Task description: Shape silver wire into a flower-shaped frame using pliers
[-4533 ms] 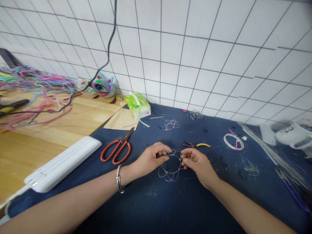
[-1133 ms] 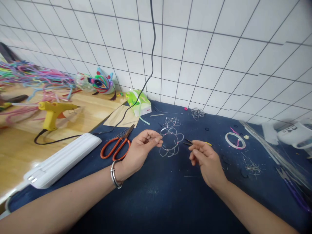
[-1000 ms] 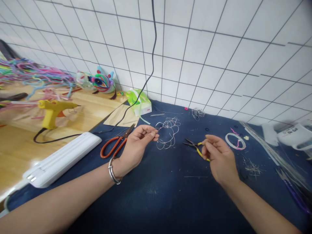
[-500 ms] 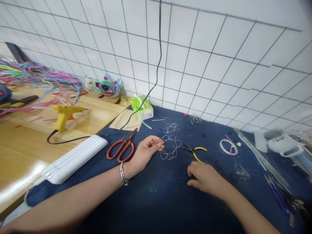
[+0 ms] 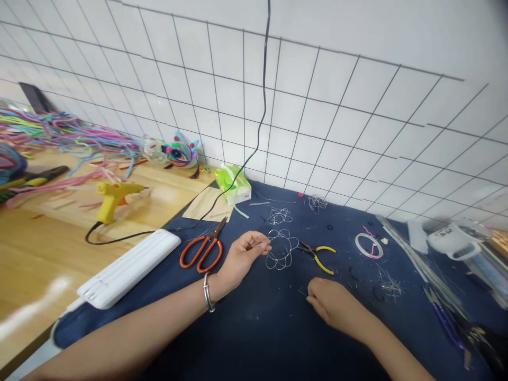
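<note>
My left hand, with a silver bangle at the wrist, pinches the left edge of a flower-shaped wire frame between thumb and fingers. Thin loops form the petals round its open middle. My right hand is closed over the dark cloth, its fingers curled in; anything in them is hidden or too small to make out. Just beyond it lie yellow-handled pliers, handles spread and jaws close to the wire flower. Behind the flower rests a second looped wire piece. Red-handled scissors lie left of my left hand.
A white power strip and a yellow glue gun are to the left. A tissue pack stands near the wall. Wire scraps, a white ring-shaped roll, purple-handled pliers and a mug occupy the right.
The right thumb and fingers have come together, and that hand is a little farther from the yellow-handled pliers. My left hand keeps its pinch on the wire flower. The view has shifted slightly.
</note>
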Action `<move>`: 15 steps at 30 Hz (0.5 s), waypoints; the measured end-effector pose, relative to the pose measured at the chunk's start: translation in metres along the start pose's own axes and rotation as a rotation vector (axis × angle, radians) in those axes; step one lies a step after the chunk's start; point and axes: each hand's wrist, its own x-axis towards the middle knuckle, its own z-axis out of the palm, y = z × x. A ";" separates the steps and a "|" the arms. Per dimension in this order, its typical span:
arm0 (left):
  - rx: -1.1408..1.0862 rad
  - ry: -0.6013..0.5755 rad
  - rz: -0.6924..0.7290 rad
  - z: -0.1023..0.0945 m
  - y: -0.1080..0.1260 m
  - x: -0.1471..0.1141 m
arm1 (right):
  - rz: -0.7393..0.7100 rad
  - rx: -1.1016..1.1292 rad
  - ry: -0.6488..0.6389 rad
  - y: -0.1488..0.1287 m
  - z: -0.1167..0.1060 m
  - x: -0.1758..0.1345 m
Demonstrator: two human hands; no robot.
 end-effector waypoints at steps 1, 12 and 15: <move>-0.007 -0.004 -0.003 0.000 0.001 -0.001 | 0.035 0.101 0.011 0.000 0.000 0.001; -0.060 -0.066 -0.064 0.003 0.002 -0.004 | 0.319 1.051 0.275 -0.008 0.007 0.038; -0.050 -0.088 -0.096 0.003 0.003 -0.004 | 0.337 1.220 0.222 -0.012 0.006 0.050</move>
